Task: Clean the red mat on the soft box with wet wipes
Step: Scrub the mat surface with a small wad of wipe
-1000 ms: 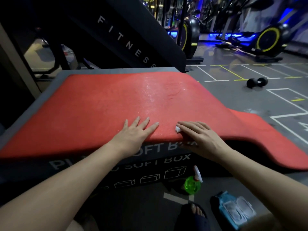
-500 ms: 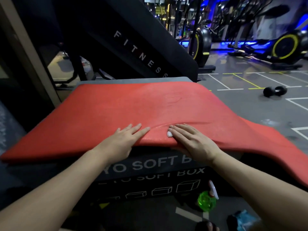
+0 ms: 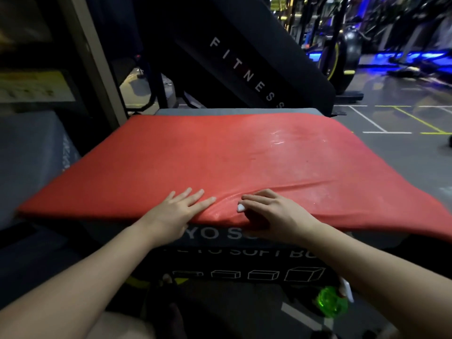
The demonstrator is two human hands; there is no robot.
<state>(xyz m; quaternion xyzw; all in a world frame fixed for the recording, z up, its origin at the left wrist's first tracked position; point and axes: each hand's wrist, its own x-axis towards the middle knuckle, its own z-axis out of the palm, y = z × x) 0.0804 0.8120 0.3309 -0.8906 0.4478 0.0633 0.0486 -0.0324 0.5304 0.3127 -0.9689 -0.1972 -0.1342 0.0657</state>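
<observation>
- Red mat (image 3: 220,162): it lies flat across the top of the soft box (image 3: 244,260) and overhangs it on the left and right. Its near edge droops over the box's printed front face.
- Left hand (image 3: 176,211): my palm lies flat on the near edge of the mat, left of centre. The fingers are straight and slightly spread and point to the far right.
- Right hand (image 3: 276,214): it rests on the near edge just right of my left hand. The fingers are close together and bent over a wet wipe (image 3: 241,207), holding it down against the mat. I cannot tell where the thumb lies.
- Wet wipe: only a small white corner shows at my fingertips.
- Mat surface: a raised fold runs from between my hands toward the right, and a wet sheen shows on the far right part.
- Green spray bottle (image 3: 333,300): it stands on the floor, near right, in front of the box.
- Black panel (image 3: 244,69): lettered FITNESS, it slants up behind the box.
</observation>
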